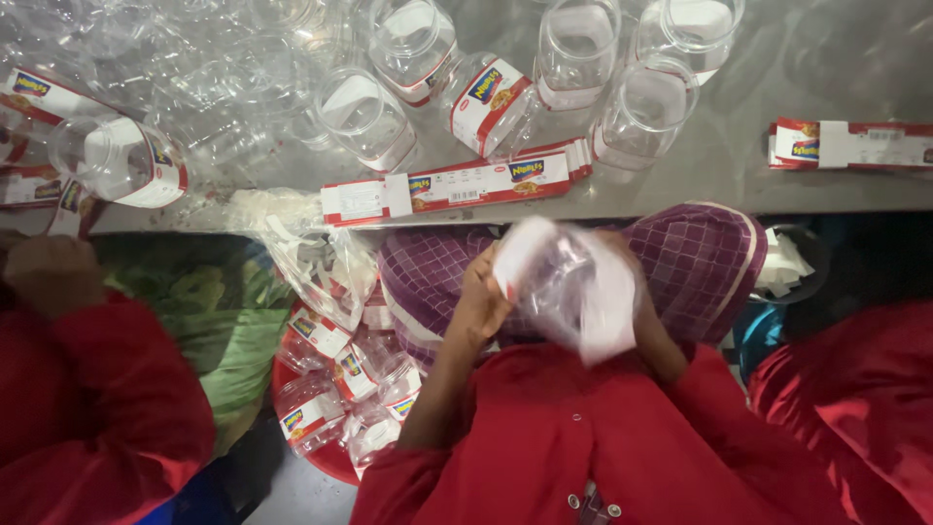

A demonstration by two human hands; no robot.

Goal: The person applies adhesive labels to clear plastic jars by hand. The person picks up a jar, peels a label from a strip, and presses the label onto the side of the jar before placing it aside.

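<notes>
I hold a clear plastic jar [564, 282] over my lap, blurred by motion, with a white label strip [610, 309] wrapped on its side. My left hand [479, 295] grips the jar's left side. My right hand [622, 243] is mostly hidden behind the jar, and only its forearm shows below. Both my sleeves are red, and a purple checked cloth [695, 258] covers my knees under the jar.
A grey table [739, 146] ahead carries several clear jars [641, 112], some labelled, plus flat red-and-white label strips [447, 190] and another stack [846, 144]. A red tub [330, 457] of labelled jars sits at lower left. Co-workers' red sleeves [87, 408] flank me on both sides.
</notes>
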